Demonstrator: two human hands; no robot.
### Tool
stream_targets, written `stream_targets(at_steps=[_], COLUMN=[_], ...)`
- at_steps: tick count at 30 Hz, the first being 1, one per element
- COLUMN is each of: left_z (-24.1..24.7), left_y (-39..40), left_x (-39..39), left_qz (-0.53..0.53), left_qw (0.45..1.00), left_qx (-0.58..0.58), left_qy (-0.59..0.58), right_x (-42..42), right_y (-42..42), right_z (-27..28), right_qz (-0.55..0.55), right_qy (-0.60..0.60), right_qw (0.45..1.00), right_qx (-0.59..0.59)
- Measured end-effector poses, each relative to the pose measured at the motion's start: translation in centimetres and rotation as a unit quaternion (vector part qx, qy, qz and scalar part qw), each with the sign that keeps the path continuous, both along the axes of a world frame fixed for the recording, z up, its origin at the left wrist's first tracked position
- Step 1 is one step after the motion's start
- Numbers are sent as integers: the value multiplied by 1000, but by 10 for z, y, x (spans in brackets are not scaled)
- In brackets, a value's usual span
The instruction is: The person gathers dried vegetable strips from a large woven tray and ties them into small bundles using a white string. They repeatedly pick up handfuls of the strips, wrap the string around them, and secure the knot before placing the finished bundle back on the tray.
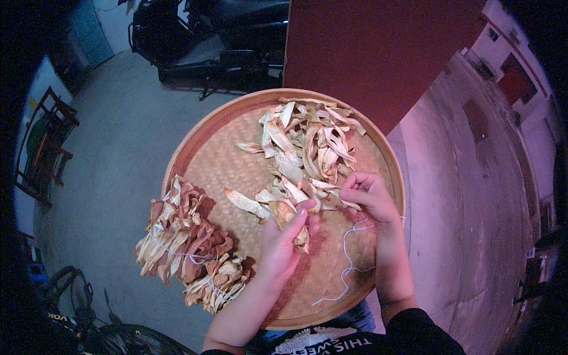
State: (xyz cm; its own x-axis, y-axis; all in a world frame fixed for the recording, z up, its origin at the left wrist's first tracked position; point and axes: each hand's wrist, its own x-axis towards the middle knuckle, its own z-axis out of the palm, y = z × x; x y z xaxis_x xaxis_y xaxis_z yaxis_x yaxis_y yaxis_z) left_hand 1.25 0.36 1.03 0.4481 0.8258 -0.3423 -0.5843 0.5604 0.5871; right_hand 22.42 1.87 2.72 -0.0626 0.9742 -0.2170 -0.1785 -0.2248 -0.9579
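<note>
A round woven bamboo tray [208, 146] lies before me. Dried, pale plant strips [306, 137] are heaped loosely in its upper right half. My left hand [288, 230] grips a few dried strips [284, 213] between thumb and fingers, near the tray's middle. To its right, my right hand [368, 195] pinches a single pale strip [326, 184] at the heap's lower edge. Bundles of dried strips tied with white string, a larger one [177, 235] and a smaller one [217, 284], rest on the tray's left rim. A loose white string [345, 253] curls below my right hand.
A dark vehicle [222, 49] stands beyond the tray at the top, beside a dark red panel [355, 57]. A bicycle [115, 337] is at the lower left, and a wooden-framed item [49, 142] stands at the far left. Concrete floor [115, 133] surrounds the tray.
</note>
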Motion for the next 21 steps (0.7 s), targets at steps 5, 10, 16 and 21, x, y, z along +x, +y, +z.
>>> stream_targets(at_steps=[5, 10, 16, 21], left_z=[-6, -8, -8, 3], left_y=[-2, -3, -8, -4], left_x=[17, 16, 15, 7], left_qz=[31, 73, 100, 130], left_qw=[996, 992, 990, 991], left_qx=[76, 98, 90, 28], left_qy=[-21, -9, 43, -26], right_x=[-19, -48, -61, -41], right_y=[-1, -7, -9, -7], right_z=[-17, -14, -17, -12], right_qz=[-24, -22, 27, -109], right_qy=[40, -149, -197, -301], right_qw=[998, 979, 931, 918], right_qx=[40, 139, 307, 232])
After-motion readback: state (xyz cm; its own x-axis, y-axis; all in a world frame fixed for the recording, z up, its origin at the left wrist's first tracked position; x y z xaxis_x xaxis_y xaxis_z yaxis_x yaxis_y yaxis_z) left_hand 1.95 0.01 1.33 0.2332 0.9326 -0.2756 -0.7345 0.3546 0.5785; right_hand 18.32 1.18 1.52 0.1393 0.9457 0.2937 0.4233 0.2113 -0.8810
